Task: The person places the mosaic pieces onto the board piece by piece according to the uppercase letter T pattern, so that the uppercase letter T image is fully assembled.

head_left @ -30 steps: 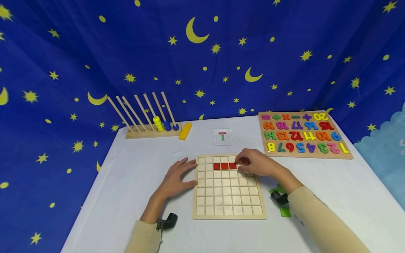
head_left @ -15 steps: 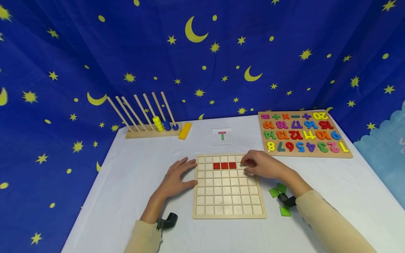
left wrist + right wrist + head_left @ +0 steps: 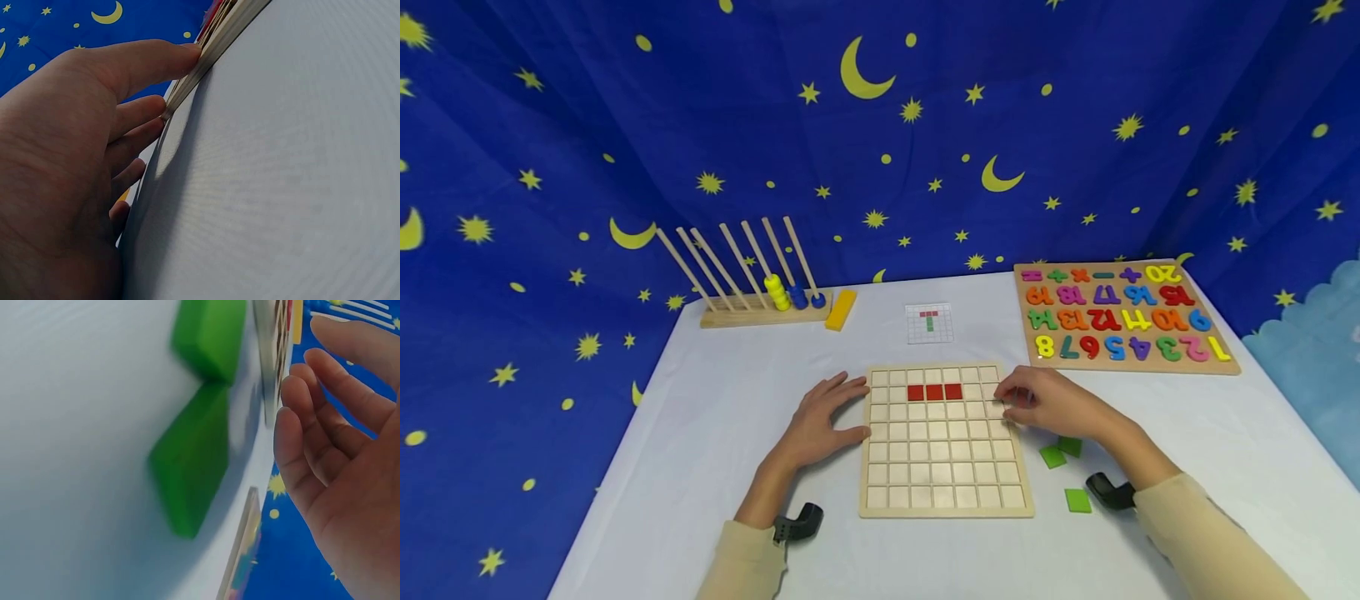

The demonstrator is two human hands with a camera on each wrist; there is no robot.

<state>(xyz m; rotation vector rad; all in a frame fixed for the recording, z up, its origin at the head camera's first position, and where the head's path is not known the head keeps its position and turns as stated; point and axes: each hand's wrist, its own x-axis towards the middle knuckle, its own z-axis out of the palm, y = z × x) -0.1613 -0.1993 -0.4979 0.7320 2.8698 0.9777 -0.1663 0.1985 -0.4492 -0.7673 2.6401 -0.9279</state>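
Note:
In the head view a wooden grid board (image 3: 919,451) lies flat on the white table. A row of three red square tiles (image 3: 934,392) fills cells near its far edge. My left hand (image 3: 816,429) rests against the board's left side, with thumb and fingertips touching the edge; the left wrist view shows its fingers (image 3: 144,65) fairly straight. Over the board's right edge hovers my right hand (image 3: 1056,404), fingers loosely bent and holding nothing. Below it on the table lie green square tiles (image 3: 1052,456), two of which also show as a green tile pair (image 3: 194,456) in the right wrist view.
A small pattern card (image 3: 928,323) lies beyond the board, with a red and green T on a grid. Back left stand a peg abacus (image 3: 737,315) and a yellow block (image 3: 841,310). A number puzzle board (image 3: 1127,329) lies at the back right. A starry blue curtain (image 3: 880,167) hangs behind.
My right hand has moved right, away from the red tiles to the board's right edge, uncovering cells and the green tiles. My left hand stays at the board's left edge.

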